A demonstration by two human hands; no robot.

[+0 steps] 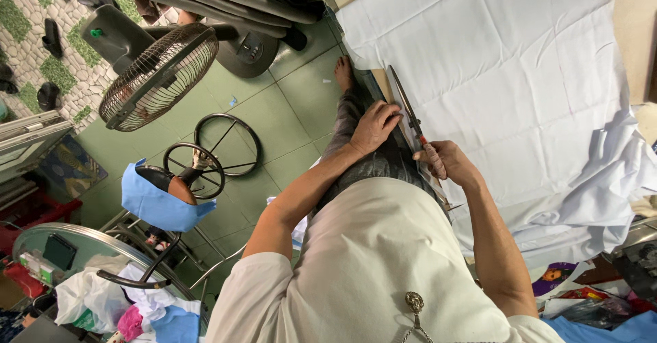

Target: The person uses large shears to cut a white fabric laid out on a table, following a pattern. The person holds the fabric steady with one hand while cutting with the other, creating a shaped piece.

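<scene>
A large white cloth (pixel 520 76) lies spread over a table. My right hand (pixel 448 163) is closed around the reddish handle of long scissors (pixel 405 103), whose blades point away from me along the cloth's near edge. My left hand (pixel 374 127) rests just beside the blades, fingers bent and pressing on the cloth edge and a narrow cut strip. My white shirt (pixel 369 268) fills the lower middle of the view. Below the table edge my leg in dark trousers and a bare foot (pixel 343 73) stand on the floor.
A floor fan (pixel 159 76) stands on green tiles at the left. Near it is a stool with a blue cloth (pixel 159 202) and a round metal table (pixel 82 247) with fabric scraps. Coloured fabrics and bags (pixel 588 305) lie at the lower right.
</scene>
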